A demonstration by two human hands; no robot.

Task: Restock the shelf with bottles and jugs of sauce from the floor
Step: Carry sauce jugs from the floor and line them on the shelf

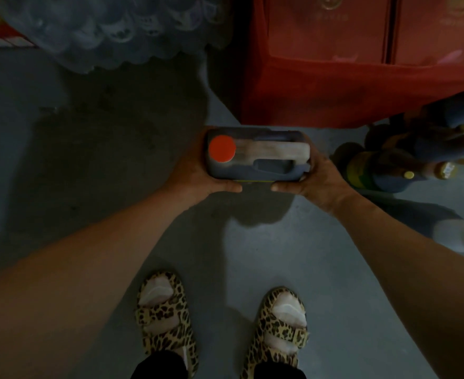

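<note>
We hold the jug (255,155) from both ends, upright, above the floor (116,165) in front of our feet. The left hand (198,177) wraps the end under the red cap (222,148), thumb along the near side; the right hand (311,179) clasps the handle end the same way. Both grips are closed on the jug, none released.

To do this lift well, we judge it best to keep the cap up and the jug level, press evenly from both ends so it does not slip, and rise with it close to the body before turning to the shelf. The red box (348,77) sits just behind the jug, so we should draw it back toward us, not forward.

The shelf is not in view. The far fingers of both hands are hidden behind the jug. More bottles (389,170) stand to the right, blurred and partly cut off by the edge; we cannot count them. The label is unreadable in the dim light.
</note>
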